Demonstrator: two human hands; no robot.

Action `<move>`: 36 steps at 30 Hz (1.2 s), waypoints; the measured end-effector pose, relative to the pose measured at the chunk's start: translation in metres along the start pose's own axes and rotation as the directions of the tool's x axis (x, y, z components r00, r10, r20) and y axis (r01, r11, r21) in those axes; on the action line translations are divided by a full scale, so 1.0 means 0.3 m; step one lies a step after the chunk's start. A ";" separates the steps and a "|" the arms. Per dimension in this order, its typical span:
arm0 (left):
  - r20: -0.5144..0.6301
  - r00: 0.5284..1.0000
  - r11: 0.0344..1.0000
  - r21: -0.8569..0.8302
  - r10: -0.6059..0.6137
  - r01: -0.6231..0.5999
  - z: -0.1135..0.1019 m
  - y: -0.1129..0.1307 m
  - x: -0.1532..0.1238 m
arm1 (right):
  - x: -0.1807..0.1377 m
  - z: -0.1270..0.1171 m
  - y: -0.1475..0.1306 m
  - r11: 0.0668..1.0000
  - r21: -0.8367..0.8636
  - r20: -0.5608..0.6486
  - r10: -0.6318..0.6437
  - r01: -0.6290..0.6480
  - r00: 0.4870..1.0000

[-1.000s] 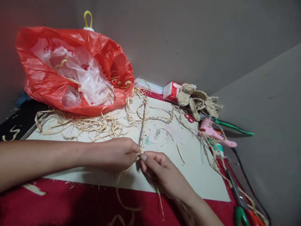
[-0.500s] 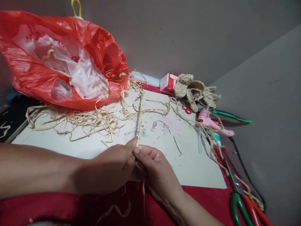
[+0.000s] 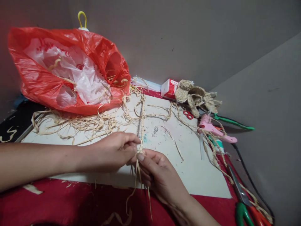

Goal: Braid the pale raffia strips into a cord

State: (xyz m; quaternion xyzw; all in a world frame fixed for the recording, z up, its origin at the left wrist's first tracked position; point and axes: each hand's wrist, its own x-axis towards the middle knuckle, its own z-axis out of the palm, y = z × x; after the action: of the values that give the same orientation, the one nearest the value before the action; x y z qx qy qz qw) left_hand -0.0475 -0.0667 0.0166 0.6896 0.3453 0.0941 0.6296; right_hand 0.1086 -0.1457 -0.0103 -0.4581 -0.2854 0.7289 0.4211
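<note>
A thin braided cord of pale straw-like fibre (image 3: 142, 121) runs from the back of the white board down to my hands. My right hand (image 3: 156, 166) pinches its near end between thumb and forefinger. Loose strands (image 3: 138, 172) hang below that pinch, over the board's front edge. My left hand (image 3: 117, 149) lies against the cord from the left, its fingers curled at the braid beside the right thumb. Whether the left fingertips grip a strand is partly hidden.
A red plastic bag (image 3: 30, 75) stands at the back left, above tangled loose fibre (image 3: 87, 124). Along the right of the white board (image 3: 202, 180) are woven pieces (image 3: 195, 95), a pink glue gun (image 3: 211, 127), green-handled pliers (image 3: 235, 121) and large scissors (image 3: 240, 188).
My left hand has loosened and shifted, uncovering the loose strands below the braid. My right hand keeps its pinch. The whole view has shifted slightly, with things appearing lower and further right.
</note>
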 end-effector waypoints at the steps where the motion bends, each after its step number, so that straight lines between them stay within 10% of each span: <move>1: 0.092 0.994 0.996 -0.070 -0.050 0.057 0.006 -0.006 0.002 | 0.001 -0.003 -0.002 1.000 -0.009 0.013 0.004 -0.004 1.000; 17: 0.268 0.960 0.972 0.236 -0.080 0.015 -0.149 0.031 0.042 | 0.010 -0.073 -0.046 0.987 -0.085 0.145 0.144 -0.133 0.979; 22: -0.068 0.997 0.739 0.673 0.039 0.017 -0.174 0.029 0.056 | 0.013 -0.081 -0.045 0.988 -0.084 0.174 0.142 -0.129 0.975; 25: -0.255 0.932 0.649 0.760 0.257 0.030 -0.128 0.035 0.035 | 0.012 -0.080 -0.044 0.989 -0.092 0.170 0.131 -0.117 0.977; 30: -0.094 0.960 0.857 0.479 0.264 -0.189 -0.033 0.028 -0.010 | 0.013 -0.075 -0.042 0.990 -0.096 0.175 0.119 -0.103 0.977; 36: 0.207 0.975 0.982 -0.154 -0.078 0.112 0.018 -0.013 0.001 | 0.017 -0.072 -0.039 0.990 -0.112 0.187 0.104 -0.084 0.977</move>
State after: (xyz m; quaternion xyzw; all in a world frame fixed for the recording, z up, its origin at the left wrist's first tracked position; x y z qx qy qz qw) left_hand -0.0458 -0.0709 0.0118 0.6237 0.3042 0.0224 0.7197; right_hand 0.1311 -0.1350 -0.0120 -0.4195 -0.3402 0.7732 0.3323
